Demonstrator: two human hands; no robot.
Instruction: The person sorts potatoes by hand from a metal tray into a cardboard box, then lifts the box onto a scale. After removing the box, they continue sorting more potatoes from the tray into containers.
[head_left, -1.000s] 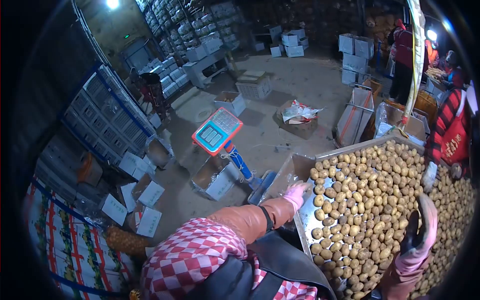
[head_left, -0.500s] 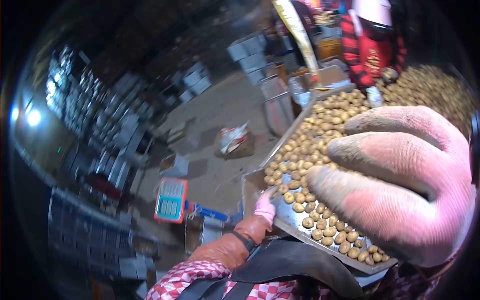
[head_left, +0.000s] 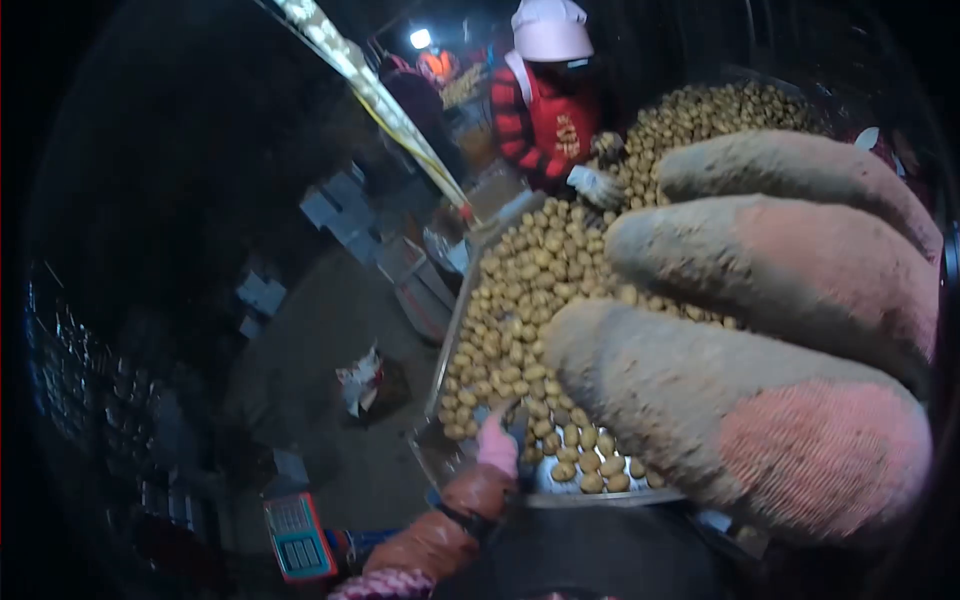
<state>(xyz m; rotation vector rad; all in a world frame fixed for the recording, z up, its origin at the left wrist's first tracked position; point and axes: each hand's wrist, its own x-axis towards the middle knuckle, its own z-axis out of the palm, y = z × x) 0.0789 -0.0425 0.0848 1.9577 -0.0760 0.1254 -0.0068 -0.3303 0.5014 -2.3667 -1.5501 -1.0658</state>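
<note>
My right hand, in a pink glove with soiled grey fingers, looms very close to the camera. Its fingers are stretched out and apart, and no object shows in them. Many yellow-brown potatoes lie heaped on a metal sorting tray. At the tray's near left corner is my left hand, pink-gloved, its small fingers extended beside the potatoes. I see nothing held there, though the fingertips are dark and partly blurred. Loose potatoes lie in front of my body on the bare metal.
Across the tray, a co-worker in a red apron has gloved hands on the potatoes. A digital scale stands at lower left. Cardboard boxes and a box with a plastic bag are on the floor. A slanted pole rises beside the tray.
My view has swung right and up, so the tray and co-worker appear further left. My right hand fills more of the picture. My left hand stays by the tray corner.
</note>
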